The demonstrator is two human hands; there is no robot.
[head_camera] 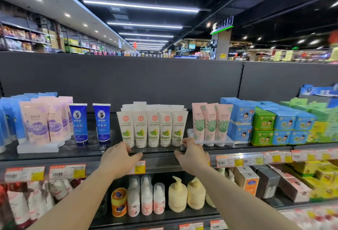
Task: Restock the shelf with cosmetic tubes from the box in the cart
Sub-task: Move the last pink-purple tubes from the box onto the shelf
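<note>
Both hands reach up to the front edge of the top shelf [161,150]. The left hand [119,158] has its fingers curled over the edge, fingertips near the base of the leftmost white tube; the right hand [192,154] curls the same way at the base of the rightmost one. Whether they pinch a clear tray lip or only rest on the edge cannot be told.

Between the two hands the shelf front is bare dark metal. Left of the left hand there is open shelf floor around two blue tubes [91,123], which stand apart from each other. Behind everything rises a dark grey back panel [146,79] with free height above the tube tops.

The white tubes [153,129] stand cap-down just above and between the hands, five across in front with more rows behind. Each carries a red round emblem near the top and a green-yellow fruit picture lower down.

Just right of the right hand, pink tubes with green leaf print [212,123] stand in a clear tray. Farther right are stacked blue and green boxes [270,125]. Far left of the left hand, pink tubes with purple print [43,121] stand on a white holder.

Below the hands, price tags [67,171] line the shelf rail, and under them sit pump bottles [177,193] and an orange jar [119,202].
</note>
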